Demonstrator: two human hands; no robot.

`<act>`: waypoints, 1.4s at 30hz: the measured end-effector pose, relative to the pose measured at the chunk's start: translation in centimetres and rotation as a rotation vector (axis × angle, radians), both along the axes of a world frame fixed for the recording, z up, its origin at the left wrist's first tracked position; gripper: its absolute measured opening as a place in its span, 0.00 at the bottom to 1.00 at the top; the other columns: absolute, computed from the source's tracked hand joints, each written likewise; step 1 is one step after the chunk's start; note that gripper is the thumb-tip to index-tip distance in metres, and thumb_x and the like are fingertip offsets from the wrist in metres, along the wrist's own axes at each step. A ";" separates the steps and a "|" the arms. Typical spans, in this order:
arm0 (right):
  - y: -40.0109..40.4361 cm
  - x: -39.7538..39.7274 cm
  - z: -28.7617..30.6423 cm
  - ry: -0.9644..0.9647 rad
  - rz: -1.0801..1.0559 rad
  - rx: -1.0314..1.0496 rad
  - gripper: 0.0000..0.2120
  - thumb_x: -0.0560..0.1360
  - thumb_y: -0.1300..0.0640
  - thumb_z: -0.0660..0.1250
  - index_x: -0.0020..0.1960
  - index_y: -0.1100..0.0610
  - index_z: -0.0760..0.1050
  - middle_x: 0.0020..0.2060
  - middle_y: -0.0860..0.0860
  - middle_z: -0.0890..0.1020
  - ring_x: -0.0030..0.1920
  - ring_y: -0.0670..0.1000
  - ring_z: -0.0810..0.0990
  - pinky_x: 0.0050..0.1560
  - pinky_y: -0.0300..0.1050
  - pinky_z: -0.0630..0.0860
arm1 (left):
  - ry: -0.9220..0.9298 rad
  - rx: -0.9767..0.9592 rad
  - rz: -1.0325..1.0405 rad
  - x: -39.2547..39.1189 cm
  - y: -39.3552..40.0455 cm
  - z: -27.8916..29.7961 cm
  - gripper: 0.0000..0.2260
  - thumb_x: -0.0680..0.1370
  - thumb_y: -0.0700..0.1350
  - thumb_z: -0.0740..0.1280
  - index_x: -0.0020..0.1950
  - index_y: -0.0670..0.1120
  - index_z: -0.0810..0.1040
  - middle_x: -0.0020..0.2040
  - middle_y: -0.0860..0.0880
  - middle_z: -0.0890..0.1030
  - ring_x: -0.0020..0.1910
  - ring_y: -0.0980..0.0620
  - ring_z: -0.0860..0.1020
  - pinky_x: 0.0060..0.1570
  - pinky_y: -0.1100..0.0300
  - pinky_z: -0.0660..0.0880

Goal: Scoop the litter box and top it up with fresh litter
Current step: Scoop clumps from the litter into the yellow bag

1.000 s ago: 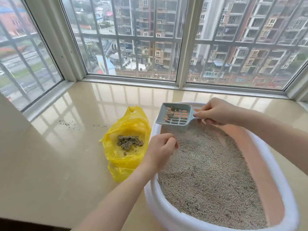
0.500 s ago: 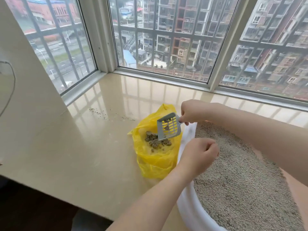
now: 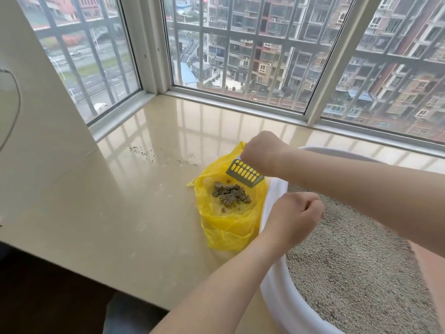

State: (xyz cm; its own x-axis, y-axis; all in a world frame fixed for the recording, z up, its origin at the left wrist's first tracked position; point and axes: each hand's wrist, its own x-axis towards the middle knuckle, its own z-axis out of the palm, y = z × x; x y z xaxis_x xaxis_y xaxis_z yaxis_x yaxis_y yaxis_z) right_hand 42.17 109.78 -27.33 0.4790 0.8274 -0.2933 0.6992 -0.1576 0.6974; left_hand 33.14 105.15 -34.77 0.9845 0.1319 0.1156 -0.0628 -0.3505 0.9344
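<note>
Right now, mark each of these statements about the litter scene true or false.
1. The right hand holds the scoop over the yellow bag. True.
2. The bag holds no clumps. False: a pile of clumps lies in it.
3. The left hand grips the scoop. False: it is curled over the litter box rim, holding no scoop.
4. Stray grains lie on the sill. True.

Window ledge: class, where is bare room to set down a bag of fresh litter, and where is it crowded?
Bare ledge lies left of the yellow bag, bordered by the wall and front edge. Bare too behind the scattered grains, toward the window. Crowded on the right: litter box, scoop, both hands.
</note>
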 end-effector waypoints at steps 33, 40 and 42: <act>-30.0 -0.8 -0.3 0.668 -0.861 1.059 0.18 0.78 0.64 0.60 0.61 0.46 0.76 0.40 0.48 0.82 0.35 0.50 0.79 0.35 0.43 0.71 | -0.063 -0.095 0.027 0.9 -0.4 -1.2 0.12 0.72 0.42 0.58 0.34 0.43 0.78 0.24 0.49 0.72 0.25 0.54 0.69 0.29 0.59 0.64; -29.8 2.4 -4.7 0.303 -0.584 0.672 0.09 0.78 0.65 0.60 0.56 0.61 0.75 0.41 0.52 0.73 0.40 0.52 0.73 0.39 0.42 0.69 | -0.045 -0.086 0.019 0.9 -0.5 -1.3 0.12 0.72 0.42 0.58 0.34 0.44 0.78 0.25 0.46 0.72 0.26 0.50 0.68 0.29 0.55 0.64; -28.1 2.8 -5.6 0.272 -0.521 0.646 0.11 0.76 0.71 0.60 0.56 0.63 0.73 0.39 0.51 0.69 0.39 0.51 0.69 0.38 0.41 0.65 | -0.046 -0.067 0.018 0.9 -0.5 -1.2 0.12 0.72 0.42 0.57 0.34 0.44 0.78 0.24 0.47 0.72 0.26 0.51 0.68 0.29 0.57 0.64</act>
State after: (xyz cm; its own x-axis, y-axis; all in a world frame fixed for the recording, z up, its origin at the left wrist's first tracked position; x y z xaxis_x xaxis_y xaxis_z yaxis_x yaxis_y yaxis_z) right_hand 44.98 81.72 -32.95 0.8243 0.5662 -0.0017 0.5571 -0.8105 0.1810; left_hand 34.00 104.60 -35.97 0.9758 0.1582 0.1511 -0.1006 -0.2889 0.9521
